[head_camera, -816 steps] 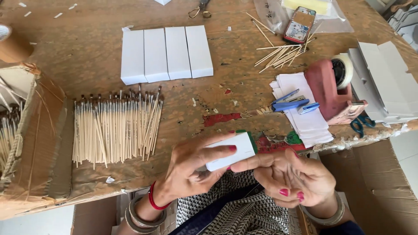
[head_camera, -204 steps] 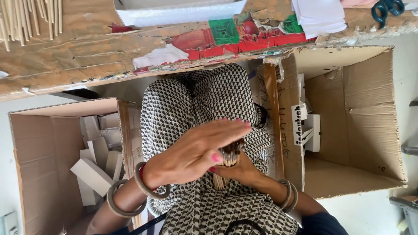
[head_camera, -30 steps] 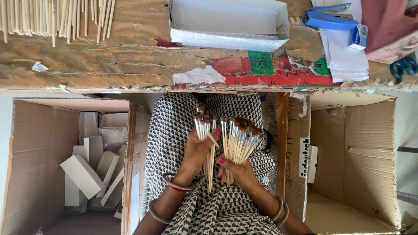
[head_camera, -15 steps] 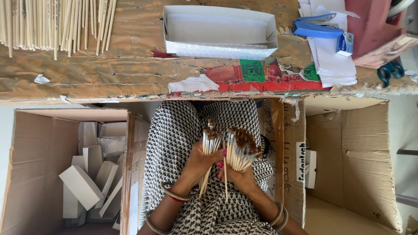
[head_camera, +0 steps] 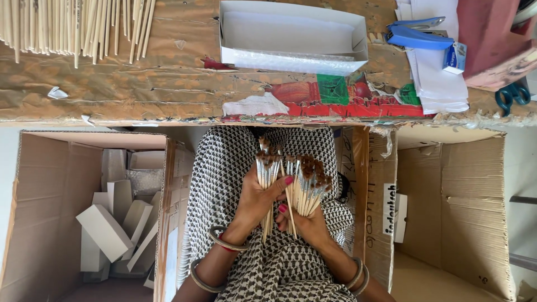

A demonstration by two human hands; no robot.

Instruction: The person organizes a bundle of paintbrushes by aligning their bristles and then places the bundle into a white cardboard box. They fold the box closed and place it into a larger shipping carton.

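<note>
My left hand (head_camera: 258,198) grips a small bunch of thin paintbrushes (head_camera: 266,168) with pale handles and brown bristle tips, held upright over my lap. My right hand (head_camera: 305,221) holds a larger bunch of the same brushes (head_camera: 307,182), fanned out slightly. The two bunches are side by side, a small gap between them. One brush (head_camera: 289,210) hangs lower between the hands. An open white box (head_camera: 293,36) with a plastic liner lies on the table edge just above.
More brushes (head_camera: 78,25) lie in a row at the table's top left. A blue stapler (head_camera: 419,36), white papers and scissors (head_camera: 512,95) sit at the right. A cardboard box (head_camera: 84,212) with several white cartons stands left of my lap; another cardboard box (head_camera: 453,212) stands right.
The hands have stayed over the lap, splitting the brushes into two bunches. The view has shifted slightly down, and the bunches sit a little closer together.
</note>
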